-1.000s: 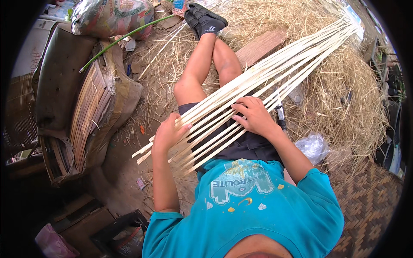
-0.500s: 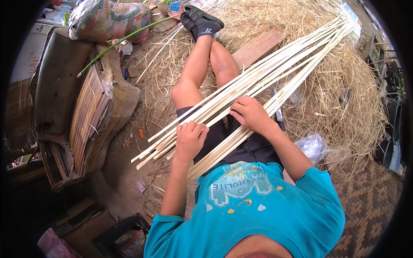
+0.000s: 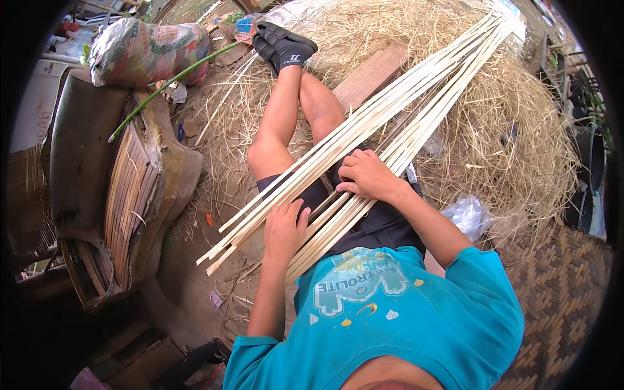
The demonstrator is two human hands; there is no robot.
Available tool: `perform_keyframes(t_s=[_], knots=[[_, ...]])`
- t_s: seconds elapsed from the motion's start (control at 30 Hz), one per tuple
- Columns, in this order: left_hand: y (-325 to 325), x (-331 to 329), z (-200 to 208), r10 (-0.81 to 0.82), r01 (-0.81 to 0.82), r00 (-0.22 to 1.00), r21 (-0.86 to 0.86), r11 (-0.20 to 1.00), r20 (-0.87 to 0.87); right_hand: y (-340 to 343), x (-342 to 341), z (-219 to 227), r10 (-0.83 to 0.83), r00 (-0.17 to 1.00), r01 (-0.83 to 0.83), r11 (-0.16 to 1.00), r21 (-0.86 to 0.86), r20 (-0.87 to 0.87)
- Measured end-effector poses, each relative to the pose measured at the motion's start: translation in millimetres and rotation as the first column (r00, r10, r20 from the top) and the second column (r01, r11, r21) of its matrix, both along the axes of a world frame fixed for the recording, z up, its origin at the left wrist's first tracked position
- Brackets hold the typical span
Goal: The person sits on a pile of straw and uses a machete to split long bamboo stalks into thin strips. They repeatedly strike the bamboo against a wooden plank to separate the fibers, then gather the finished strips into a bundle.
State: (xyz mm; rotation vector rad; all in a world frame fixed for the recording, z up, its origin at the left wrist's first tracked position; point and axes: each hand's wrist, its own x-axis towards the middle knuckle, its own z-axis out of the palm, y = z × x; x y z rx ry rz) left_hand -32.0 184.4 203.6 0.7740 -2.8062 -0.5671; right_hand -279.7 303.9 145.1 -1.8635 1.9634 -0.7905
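Note:
Long pale bamboo strips point(image 3: 364, 130) lie across my lap and legs in two groups, gathered together at the far right end. My left hand point(image 3: 284, 234) is at the near edge of the upper group, fingers bent over the strips and thumb toward the gap. My right hand point(image 3: 370, 175) is curled over the lower group point(image 3: 344, 218), thumb and fingers closed on a strip. A darker brownish strip point(image 3: 323, 204) runs in the gap between my hands. My fingertips are partly hidden.
Dry straw-like shavings point(image 3: 513, 149) cover the ground at right, with a brown board point(image 3: 370, 77) under the strips. A clear plastic bag point(image 3: 468, 218) lies by my right arm. A worn chair-like frame point(image 3: 172, 188) and a stuffed sack point(image 3: 149, 52) stand left, near a green stalk point(image 3: 169, 83).
The gap between the two groups of strips has widened, showing the darker strip. My left hand has moved slightly toward my body. The whole view has shifted a little.

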Motion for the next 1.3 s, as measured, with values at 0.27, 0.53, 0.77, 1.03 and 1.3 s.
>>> perform_keyframes(t_s=[0.27,0.53,0.77,1.03,1.3], knots=[[17.5,-7.4,18.3,0.025,-0.026,1.0,0.224,0.974,0.006,-2.7,-15.2,13.8,0.148,0.981,-0.151,0.989,0.013,0.124],[13.7,-3.5,14.8,0.055,-0.077,0.992,0.205,0.976,0.109,-17.7,-32.0,2.1,0.006,0.994,0.017,0.979,-0.202,0.113],[-27.2,-12.9,0.4,0.094,-0.096,0.995,-0.127,0.987,-0.029,-10.5,-133.8,-25.5,-0.608,0.765,0.639,0.759,-0.126,0.215],[-68.4,-28.6,-9.7,0.23,-0.238,0.96,0.033,0.971,0.158,6.3,-144.9,-57.0,-0.633,0.771,0.633,0.774,-0.032,-0.076],[-61.2,-45.3,34.2,0.287,-0.286,0.954,-0.018,0.958,0.089,0.0,-153.4,-56.1,-0.685,0.62,0.736,0.676,0.017,0.383]])
